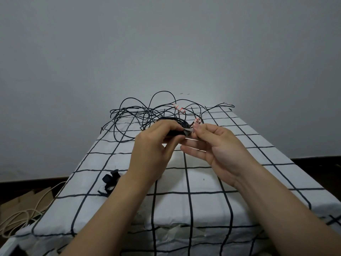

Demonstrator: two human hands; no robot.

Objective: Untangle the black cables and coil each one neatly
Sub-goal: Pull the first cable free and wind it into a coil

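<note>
Plain domestic room, likely a bedroom. A narrow surface under a white sheet (203, 182) with a black grid fills centre frame. Bare pale wall (166, 43) behind, dark floor (323, 163) at the edges. Lower left of frame, on that floor: flattened cardboard (24, 202) and a loose beige cord (20, 217).

I can read nothing here. The white tab (188, 129) pinched in my right hand (217, 146) shows no legible writing. The red-marked white tags (179, 108) on the far black cables (129, 108) are too blurred.
</note>
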